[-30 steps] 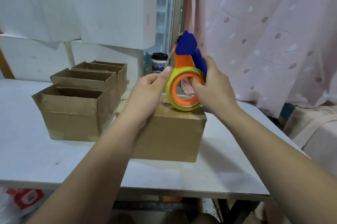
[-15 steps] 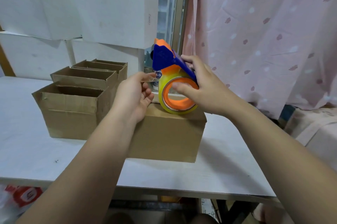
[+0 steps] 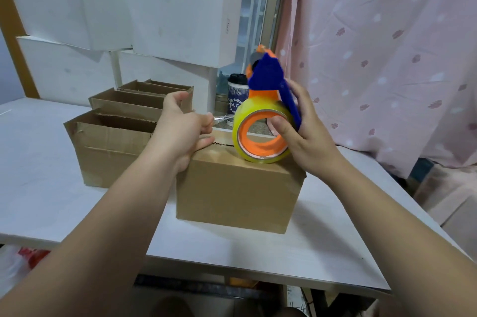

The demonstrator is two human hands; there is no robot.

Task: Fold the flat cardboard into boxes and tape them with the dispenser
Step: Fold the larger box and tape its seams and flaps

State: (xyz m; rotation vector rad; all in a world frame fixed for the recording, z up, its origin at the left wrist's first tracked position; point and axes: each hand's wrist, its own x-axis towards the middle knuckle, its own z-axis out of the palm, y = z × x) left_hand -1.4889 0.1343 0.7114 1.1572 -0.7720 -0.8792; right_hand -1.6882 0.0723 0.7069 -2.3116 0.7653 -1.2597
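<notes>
The right hand [image 3: 309, 141] is gripping the blue-and-orange plastic tape dispenser [image 3: 267, 79], which is resting on the closed brown cardboard box [image 3: 237, 187] at the white table's [image 3: 38, 161] centre, while the left hand [image 3: 180, 133], at the dispenser's nine o'clock, is pinching the clear tape strand [image 3: 222, 118].

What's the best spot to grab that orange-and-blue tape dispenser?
From the right, at the roll: the tape dispenser has an open orange core, so the right hand hooks its thumb inside while fingers wrap behind the blue side plate. The top end looks like the cutter; avoid it.
</notes>
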